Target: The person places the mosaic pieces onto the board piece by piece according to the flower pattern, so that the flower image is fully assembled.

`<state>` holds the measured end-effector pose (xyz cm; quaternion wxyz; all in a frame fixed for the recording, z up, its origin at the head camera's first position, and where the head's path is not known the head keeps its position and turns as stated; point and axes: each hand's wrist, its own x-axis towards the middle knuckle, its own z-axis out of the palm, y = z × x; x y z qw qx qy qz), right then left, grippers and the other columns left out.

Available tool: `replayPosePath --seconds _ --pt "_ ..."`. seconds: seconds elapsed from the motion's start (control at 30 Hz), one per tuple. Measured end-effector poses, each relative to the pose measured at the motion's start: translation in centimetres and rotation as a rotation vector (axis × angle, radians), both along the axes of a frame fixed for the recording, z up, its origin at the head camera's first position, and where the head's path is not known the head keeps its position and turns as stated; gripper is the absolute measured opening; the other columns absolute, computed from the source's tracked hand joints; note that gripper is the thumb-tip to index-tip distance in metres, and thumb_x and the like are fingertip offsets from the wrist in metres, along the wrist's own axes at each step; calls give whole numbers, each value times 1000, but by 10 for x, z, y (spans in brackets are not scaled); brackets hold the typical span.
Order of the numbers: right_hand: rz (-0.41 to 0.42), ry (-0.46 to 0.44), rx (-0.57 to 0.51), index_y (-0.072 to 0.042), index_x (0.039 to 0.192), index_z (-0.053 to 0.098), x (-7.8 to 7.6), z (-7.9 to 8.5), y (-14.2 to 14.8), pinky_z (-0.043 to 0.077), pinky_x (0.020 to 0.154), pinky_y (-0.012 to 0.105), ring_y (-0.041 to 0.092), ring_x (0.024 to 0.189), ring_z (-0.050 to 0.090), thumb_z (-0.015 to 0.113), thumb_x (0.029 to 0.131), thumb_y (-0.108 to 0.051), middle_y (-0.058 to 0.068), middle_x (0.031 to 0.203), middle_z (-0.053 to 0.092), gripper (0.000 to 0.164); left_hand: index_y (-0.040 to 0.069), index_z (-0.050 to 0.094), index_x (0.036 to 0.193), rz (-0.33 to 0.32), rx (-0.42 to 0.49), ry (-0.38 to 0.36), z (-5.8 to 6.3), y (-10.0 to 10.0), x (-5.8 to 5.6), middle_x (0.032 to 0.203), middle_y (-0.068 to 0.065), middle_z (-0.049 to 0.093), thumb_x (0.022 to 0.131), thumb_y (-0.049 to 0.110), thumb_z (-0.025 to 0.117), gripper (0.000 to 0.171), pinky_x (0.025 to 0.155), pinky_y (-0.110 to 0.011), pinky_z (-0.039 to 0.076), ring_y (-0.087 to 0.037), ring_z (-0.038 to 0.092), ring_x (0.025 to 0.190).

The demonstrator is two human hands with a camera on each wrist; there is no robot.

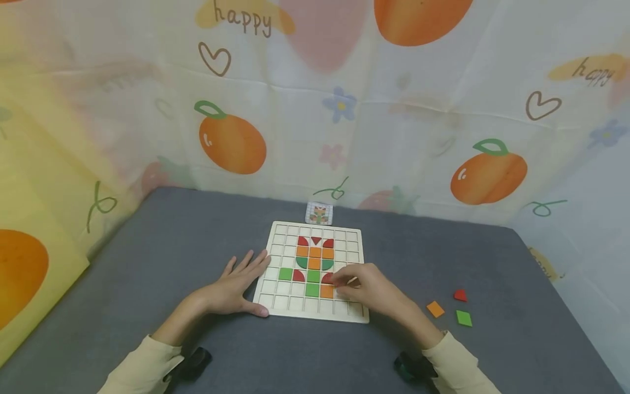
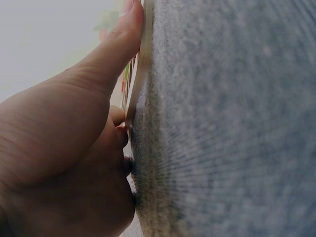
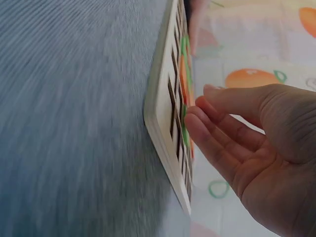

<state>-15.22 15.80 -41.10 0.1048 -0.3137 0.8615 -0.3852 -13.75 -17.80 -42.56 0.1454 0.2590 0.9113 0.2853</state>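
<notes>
A pale square grid board lies on the grey cloth, with red, orange and green tiles in its middle cells. My left hand has its fingers spread at the board's left edge, the thumb by the near left corner. Over the right part of the board, my right hand has bent fingers, with the fingertips at a red quarter-round tile and partly covering it. Just below that tile sits an orange square tile. In the right wrist view, thumb and fingers are close to the board's surface, with no tile visible between them.
Right of the board lie a loose orange square tile, a green square tile and a red tile. A small pattern card is behind the board's far edge. A fruit-printed cloth hangs behind the table.
</notes>
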Motion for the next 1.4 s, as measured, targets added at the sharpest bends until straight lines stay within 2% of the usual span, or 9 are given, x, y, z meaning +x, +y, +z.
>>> replayPosePath --seconds 0.3,0.53,0.73,0.93,1.07,1.2,1.4 --pt "-97 63 77 -6 112 72 4 8 43 55 78 27 10 90 67 73 87 -5 2 103 72 25 1 15 156 11 4 -14 0 -3 1 163 -19 6 75 53 78 115 111 -64 -10 -45 -5 147" --pt "-110 71 116 -4 113 71 7 12 84 56 79 27 14 92 68 75 84 -4 3 104 72 30 1 15 156 7 6 -14 3 -4 2 163 -18 5 76 53 78 115 111 -64 -10 -45 -5 147" --pt "-117 14 166 -5 118 68 13 16 122 55 78 26 18 94 69 76 85 -9 3 106 72 35 1 15 156 1 4 -13 1 -2 1 163 -18 5 76 54 78 115 111 -64 -10 -45 -5 147" --pt "-96 -96 212 -2 123 65 20 20 154 55 79 26 24 102 68 76 84 -12 12 116 69 42 2 14 156 -4 2 -7 -1 -1 0 163 -17 5 75 56 77 116 111 -64 -10 -44 -4 147" --pt "-96 -127 221 -2 121 67 24 19 168 55 78 26 21 101 69 78 82 -15 12 115 70 42 1 15 156 -3 14 -8 1 -1 0 163 -18 6 75 54 78 115 111 -64 -9 -45 -4 147" --pt "-107 -98 228 -4 116 70 27 13 174 56 74 25 15 94 69 78 82 -12 10 109 71 36 1 15 156 -2 3 -8 1 -1 1 163 -18 6 75 54 78 115 111 -65 -9 -45 -4 147" --pt "-170 -24 215 -6 111 71 31 7 175 55 71 24 12 89 69 81 79 -12 6 104 72 34 1 15 156 4 1 -15 0 0 0 163 -17 5 75 54 78 115 111 -64 -10 -45 -4 147"
